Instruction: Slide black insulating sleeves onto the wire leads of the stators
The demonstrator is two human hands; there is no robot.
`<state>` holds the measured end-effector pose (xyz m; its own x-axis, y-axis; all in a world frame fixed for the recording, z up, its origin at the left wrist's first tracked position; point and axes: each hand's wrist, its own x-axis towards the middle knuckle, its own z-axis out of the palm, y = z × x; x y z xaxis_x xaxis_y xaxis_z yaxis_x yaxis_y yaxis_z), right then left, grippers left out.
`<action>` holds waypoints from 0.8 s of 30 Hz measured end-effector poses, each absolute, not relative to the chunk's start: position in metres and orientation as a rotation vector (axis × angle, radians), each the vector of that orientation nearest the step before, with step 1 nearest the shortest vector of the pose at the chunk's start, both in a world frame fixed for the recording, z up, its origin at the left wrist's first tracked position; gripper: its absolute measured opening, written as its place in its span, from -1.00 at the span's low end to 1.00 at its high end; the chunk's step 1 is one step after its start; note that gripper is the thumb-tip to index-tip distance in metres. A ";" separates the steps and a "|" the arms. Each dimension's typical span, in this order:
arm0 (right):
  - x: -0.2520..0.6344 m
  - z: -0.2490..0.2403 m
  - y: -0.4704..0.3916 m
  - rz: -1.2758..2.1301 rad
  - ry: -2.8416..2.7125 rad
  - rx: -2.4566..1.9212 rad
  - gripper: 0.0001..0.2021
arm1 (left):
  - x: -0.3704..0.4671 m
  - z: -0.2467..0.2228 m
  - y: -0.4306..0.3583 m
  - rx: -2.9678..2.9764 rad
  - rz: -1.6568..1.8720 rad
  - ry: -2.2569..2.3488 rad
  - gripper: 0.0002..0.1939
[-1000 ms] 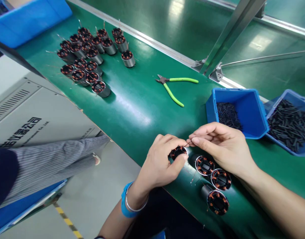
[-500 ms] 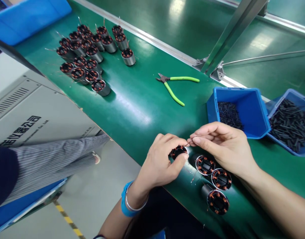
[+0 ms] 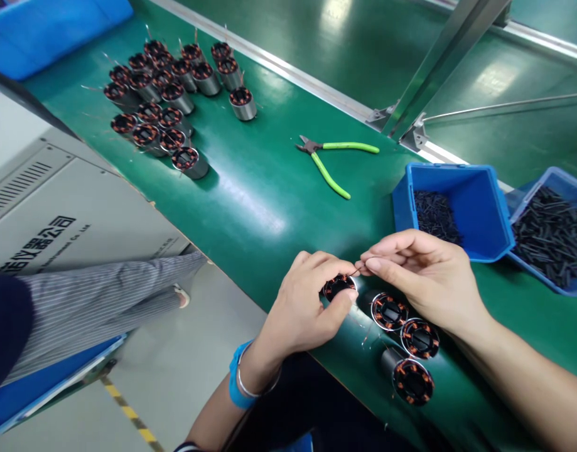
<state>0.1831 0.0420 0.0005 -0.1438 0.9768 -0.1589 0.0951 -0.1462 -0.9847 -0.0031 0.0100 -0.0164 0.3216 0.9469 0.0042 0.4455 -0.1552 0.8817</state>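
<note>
My left hand (image 3: 311, 301) is closed around a motor stator (image 3: 339, 287), a metal cylinder with copper windings and a black core. Its thumb lies on the near rim, the fingers behind. My right hand (image 3: 420, 276) pinches a thin copper wire (image 3: 355, 270) that rises from this stator's edge; the fingertips hide the wire's end. Just right of the held part, more stators stand on the green table: one (image 3: 388, 312) under the right palm, one (image 3: 419, 338) touching it, and one (image 3: 413, 381) nearer the table edge.
Green-handled cutting pliers (image 3: 335, 164) lie spread on the table (image 3: 250, 251). A group of stators (image 3: 163, 100) stands far left. At right are two blue bins (image 3: 488, 213) holding short black tubes (image 3: 549, 235). A metal post (image 3: 446, 69) rises behind. A person's striped trouser leg (image 3: 128, 292) shows at left.
The view has shifted very slightly. Both hands keep almost the same position, with the stator in the left and the wire pinched in the right.
</note>
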 end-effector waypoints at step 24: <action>0.202 0.018 0.058 0.777 -2.463 -1.026 -0.84 | -0.003 -0.016 0.010 1.755 0.733 1.247 -0.81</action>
